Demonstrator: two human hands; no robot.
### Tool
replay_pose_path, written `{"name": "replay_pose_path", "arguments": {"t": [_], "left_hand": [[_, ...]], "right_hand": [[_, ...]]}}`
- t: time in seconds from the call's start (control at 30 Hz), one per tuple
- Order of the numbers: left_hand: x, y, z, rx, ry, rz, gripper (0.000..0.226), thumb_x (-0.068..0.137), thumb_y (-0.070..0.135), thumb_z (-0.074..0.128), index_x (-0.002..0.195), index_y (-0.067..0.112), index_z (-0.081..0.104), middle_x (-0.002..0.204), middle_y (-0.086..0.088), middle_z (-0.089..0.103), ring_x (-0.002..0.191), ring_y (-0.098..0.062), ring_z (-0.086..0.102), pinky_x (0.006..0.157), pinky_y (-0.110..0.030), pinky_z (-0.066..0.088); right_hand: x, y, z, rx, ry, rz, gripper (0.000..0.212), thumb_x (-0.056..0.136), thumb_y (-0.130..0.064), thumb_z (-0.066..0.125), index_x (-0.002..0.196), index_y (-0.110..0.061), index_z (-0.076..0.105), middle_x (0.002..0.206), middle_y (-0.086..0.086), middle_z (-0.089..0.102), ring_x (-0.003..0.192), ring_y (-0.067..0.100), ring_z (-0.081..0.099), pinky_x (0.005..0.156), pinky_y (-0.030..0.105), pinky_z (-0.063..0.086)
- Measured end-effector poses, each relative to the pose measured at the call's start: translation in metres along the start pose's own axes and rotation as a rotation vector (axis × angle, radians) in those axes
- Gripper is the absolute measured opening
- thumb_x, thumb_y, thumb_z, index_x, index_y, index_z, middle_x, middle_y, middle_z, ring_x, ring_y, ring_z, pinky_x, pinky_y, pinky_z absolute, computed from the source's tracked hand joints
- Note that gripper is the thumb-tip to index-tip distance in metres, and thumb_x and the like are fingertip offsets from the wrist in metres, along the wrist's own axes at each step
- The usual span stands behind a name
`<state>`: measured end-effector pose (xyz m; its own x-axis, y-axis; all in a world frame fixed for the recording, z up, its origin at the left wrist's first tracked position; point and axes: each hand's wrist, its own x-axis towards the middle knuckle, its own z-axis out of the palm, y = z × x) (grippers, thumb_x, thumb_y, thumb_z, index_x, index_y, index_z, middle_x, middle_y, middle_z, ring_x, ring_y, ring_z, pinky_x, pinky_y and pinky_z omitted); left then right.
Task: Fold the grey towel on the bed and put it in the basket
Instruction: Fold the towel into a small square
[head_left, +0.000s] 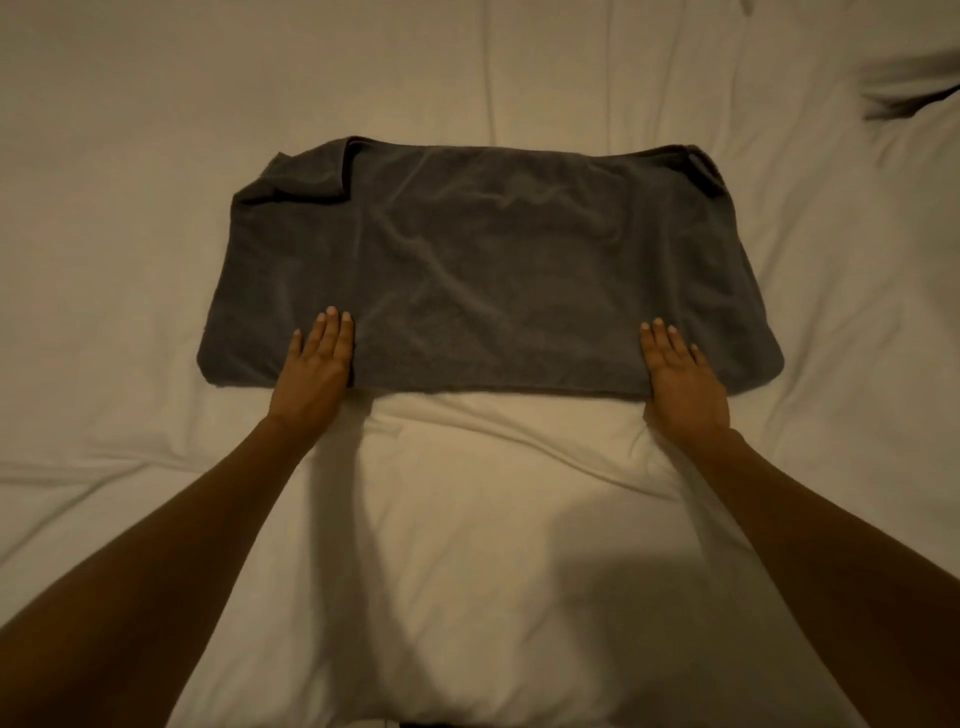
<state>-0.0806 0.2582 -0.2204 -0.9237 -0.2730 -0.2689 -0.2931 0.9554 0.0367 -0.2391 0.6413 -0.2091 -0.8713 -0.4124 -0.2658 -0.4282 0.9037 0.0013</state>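
Note:
The grey towel (488, 260) lies spread as a wide rectangle on the white bed (156, 208), folded over, with its far left corner rumpled. My left hand (318, 358) rests flat, palm down, on the towel's near edge toward the left. My right hand (680, 374) rests flat on the near edge toward the right. Neither hand grips the cloth; the fingers lie straight and close together. No basket is in view.
The white bedding is creased all around the towel, with a raised fold (493, 447) just in front of its near edge. A dark blurred shape (914, 96) sits at the far right.

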Motion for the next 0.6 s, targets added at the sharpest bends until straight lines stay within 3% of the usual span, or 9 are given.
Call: {"name": "replay_pose_path", "arguments": {"t": [0.27, 0.5, 0.6], "left_hand": [[-0.080, 0.003, 0.003, 0.043, -0.022, -0.021, 0.068, 0.098, 0.011, 0.040, 0.149, 0.002, -0.003, 0.159, -0.019, 0.002, 0.148, -0.031, 0.003, 0.120, -0.045, 0.005], [-0.157, -0.002, 0.016, 0.028, -0.102, -0.036, 0.069, 0.099, 0.015, 0.040, 0.149, 0.004, -0.007, 0.159, -0.018, -0.003, 0.148, -0.030, 0.000, 0.120, -0.044, 0.001], [-0.190, -0.001, 0.020, 0.024, -0.101, -0.040, 0.068, 0.097, 0.007, 0.043, 0.149, 0.002, -0.001, 0.158, -0.020, 0.003, 0.148, -0.032, 0.004, 0.119, -0.045, 0.003]], "right_hand": [[-0.070, -0.011, -0.013, 0.015, -0.032, 0.002, 0.071, 0.093, -0.010, 0.046, 0.151, -0.012, 0.006, 0.160, 0.008, 0.010, 0.147, 0.023, 0.012, 0.119, 0.038, 0.014], [-0.147, -0.028, 0.006, 0.001, -0.131, 0.038, 0.072, 0.095, -0.014, 0.041, 0.151, -0.014, -0.005, 0.161, 0.006, -0.001, 0.148, 0.021, 0.003, 0.120, 0.037, 0.009], [-0.177, -0.033, 0.019, 0.015, -0.145, 0.045, 0.073, 0.095, -0.015, 0.041, 0.151, -0.014, -0.005, 0.161, 0.007, 0.000, 0.148, 0.022, 0.003, 0.120, 0.037, 0.008]]}}
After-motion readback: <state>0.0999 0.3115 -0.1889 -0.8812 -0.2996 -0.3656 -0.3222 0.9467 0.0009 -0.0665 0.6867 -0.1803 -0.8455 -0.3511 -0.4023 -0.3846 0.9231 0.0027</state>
